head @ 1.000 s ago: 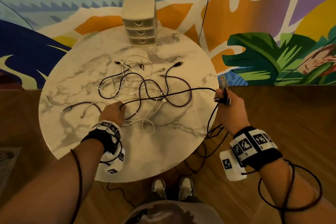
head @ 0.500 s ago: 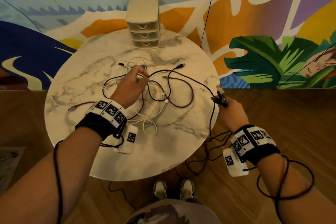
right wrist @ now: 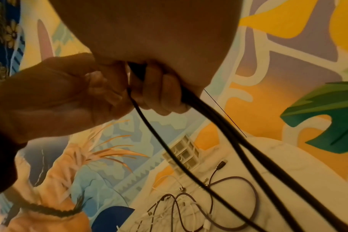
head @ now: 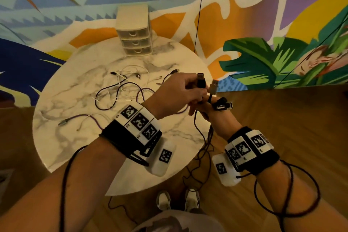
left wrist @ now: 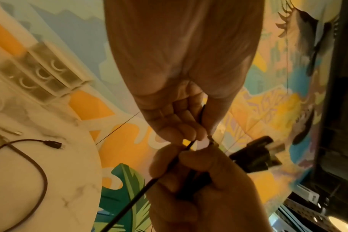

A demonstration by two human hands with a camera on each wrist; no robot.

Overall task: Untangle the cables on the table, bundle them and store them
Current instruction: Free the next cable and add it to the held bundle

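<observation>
Both hands meet above the right edge of the round marble table. My left hand pinches a black cable just below its black USB plug. My right hand grips the same black cable in several strands, with a grey plug and a black connector sticking out. The rest of it hangs down to the floor. A tangle of purple and white cables lies mid-table. In the left wrist view my fingers pinch the cable above the right hand.
A small cream three-drawer unit stands at the table's far edge, drawers closed. A loose purple cable end lies at the left of the table. Cable loops and my shoes are on the wooden floor below. A painted wall is behind.
My left hand left the tangle at mid-table and came right to meet the right hand, bringing a black plug end. The black cable no longer crosses the tangle.
</observation>
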